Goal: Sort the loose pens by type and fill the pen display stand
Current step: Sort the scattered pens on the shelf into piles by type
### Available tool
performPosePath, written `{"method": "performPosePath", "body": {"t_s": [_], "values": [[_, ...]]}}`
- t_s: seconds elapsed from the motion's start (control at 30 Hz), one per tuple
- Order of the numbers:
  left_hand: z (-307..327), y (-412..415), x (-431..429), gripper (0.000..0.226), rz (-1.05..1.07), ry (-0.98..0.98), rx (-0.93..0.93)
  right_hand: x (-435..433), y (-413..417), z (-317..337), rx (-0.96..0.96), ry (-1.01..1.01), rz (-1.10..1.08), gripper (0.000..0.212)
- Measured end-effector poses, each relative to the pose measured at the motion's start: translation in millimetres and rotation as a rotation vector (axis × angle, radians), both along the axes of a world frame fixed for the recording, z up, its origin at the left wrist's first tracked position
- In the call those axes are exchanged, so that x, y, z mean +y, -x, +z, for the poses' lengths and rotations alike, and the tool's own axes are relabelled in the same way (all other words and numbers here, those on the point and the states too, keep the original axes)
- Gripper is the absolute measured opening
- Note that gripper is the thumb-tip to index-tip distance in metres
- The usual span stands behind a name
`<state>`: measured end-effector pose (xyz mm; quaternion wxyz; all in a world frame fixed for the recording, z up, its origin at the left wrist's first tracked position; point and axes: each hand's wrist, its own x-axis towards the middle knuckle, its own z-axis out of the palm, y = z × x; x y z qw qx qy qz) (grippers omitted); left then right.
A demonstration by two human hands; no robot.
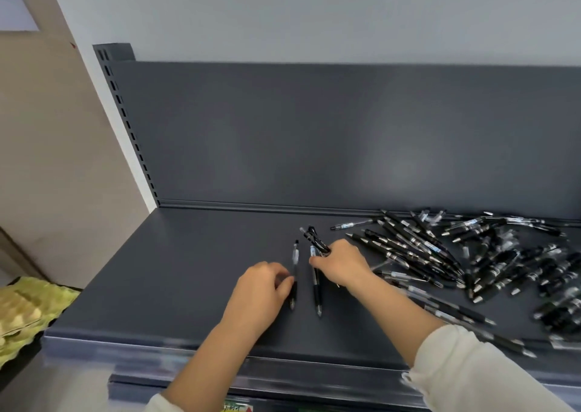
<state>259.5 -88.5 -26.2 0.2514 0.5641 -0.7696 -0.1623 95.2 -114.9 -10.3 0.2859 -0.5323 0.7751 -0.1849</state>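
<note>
A thin black-and-clear plastic pen (295,259) lies flat on the smooth dark grey metal shelf (188,270). The left hand (261,289) pinches it with curled fingers. A second pen (317,289) lies just beside it. The right hand (342,265) grips a small bunch of black pens (316,238). A messy heap of shiny black pens (471,254) sprawls to the right. A bumpy green egg carton (28,311) sits far left.

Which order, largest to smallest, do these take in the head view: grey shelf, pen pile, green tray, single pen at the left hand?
1. grey shelf
2. pen pile
3. green tray, cut off by the frame edge, so unsure
4. single pen at the left hand
</note>
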Motion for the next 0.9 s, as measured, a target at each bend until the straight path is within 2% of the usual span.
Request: {"method": "performPosePath", "body": {"t_s": [0.13,0.23,0.37,0.47,0.57,0.63,0.73,0.9], "values": [[-1.6,-4.9,-1.8,0.019,0.017,0.003,0.015,-0.3,-4.9,0.3,0.045,-0.005,0.02,0.035],[3.6,-5.3,-5.2,0.019,0.017,0.007,0.099,3.8,-0.2,7.6,-0.012,0.069,0.097,0.036],[21.6,3.2,-8.0,0.018,-0.008,-0.067,0.386,18.5,-0.7,22.9,-0.261,0.115,0.258,0.028],[37.9,9.2,-8.5,0.02,-0.025,-0.222,0.646,29.8,-3.6,31.4,-0.518,0.028,0.335,0.024],[47.6,9.0,-9.8,0.028,-0.082,-0.424,0.851,36.0,-1.6,37.5,-0.657,-0.064,0.408,0.025],[51.4,8.5,-9.8,0.025,-0.11,-0.501,0.944,37.8,1.0,39.4,-0.682,-0.091,0.443,0.026],[54.9,10.9,-9.3,0.016,-0.064,-0.465,1.018,39.5,3.1,41.3,-0.688,-0.091,0.416,0.027],[58.5,6.5,-8.3,0.013,-0.013,-0.324,0.954,36.1,9.4,43.8,-0.556,0.024,0.303,0.026]]}}
